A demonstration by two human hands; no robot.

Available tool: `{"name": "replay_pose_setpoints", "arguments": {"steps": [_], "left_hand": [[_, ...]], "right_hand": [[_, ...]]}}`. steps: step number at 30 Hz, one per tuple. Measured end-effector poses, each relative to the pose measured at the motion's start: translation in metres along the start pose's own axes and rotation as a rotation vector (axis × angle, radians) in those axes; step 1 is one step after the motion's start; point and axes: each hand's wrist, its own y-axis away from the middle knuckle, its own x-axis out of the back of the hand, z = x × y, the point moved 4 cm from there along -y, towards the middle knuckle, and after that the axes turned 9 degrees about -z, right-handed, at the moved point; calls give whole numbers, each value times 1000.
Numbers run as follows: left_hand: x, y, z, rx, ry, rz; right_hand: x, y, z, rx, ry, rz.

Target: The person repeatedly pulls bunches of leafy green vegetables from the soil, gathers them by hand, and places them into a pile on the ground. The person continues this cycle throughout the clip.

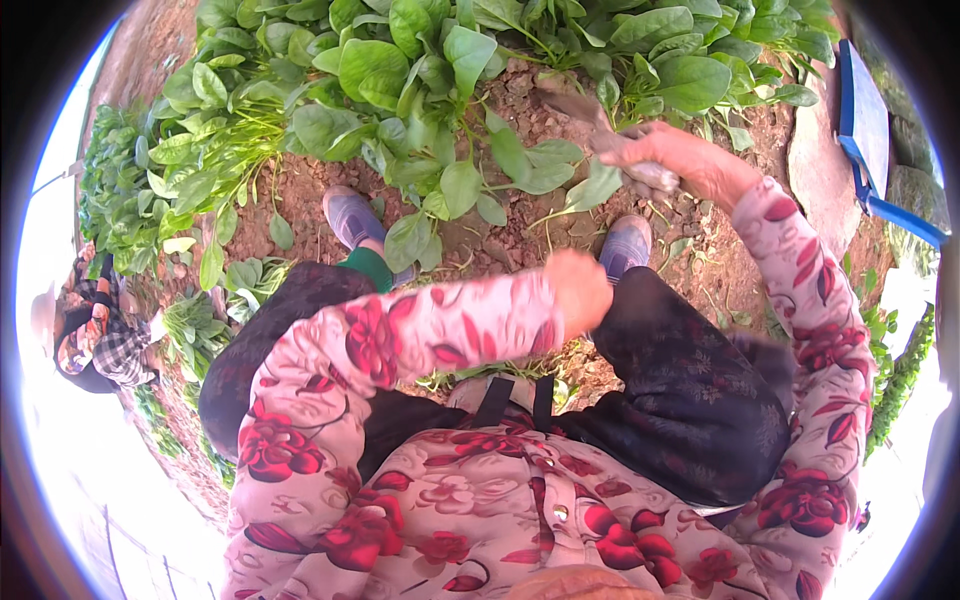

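My right hand [679, 159] grips a small hand tool with a pale handle [651, 177]. Its flat, soil-coloured blade [574, 105] is blurred and points up and left at the base of the leafy green plants [694, 82], which look like spinach. My left hand [579, 291] is curled and blurred in front of my right knee; whether anything is inside it is hidden. A detached leaf with its stem [592, 187] lies just below the tool. More broad-leaved plants [450, 165] lean over the soil between my feet.
My shoes [352, 217] stand on crumbly brown soil [517, 247] strewn with leaf scraps. A pulled bunch of leafy greens [191, 330] lies at left, near another person [97, 330]. A blue-edged panel or box [862, 127] stands at upper right.
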Motion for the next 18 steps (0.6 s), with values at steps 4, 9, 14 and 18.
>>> {"name": "replay_pose_setpoints", "arguments": {"steps": [4, 9, 14, 18], "left_hand": [[2, 1, -16, 87, 70, -168], [8, 2, -39, 83, -4, -134], [57, 19, -18, -5, -59, -27], [75, 13, -7, -3, -111, -36]], "right_hand": [[2, -21, -4, 154, 259, 280], [-21, 8, 51, 76, 219, 181], [-37, 85, 141, 198, -15, 428], [-15, 101, 260, 105, 75, 838]]}}
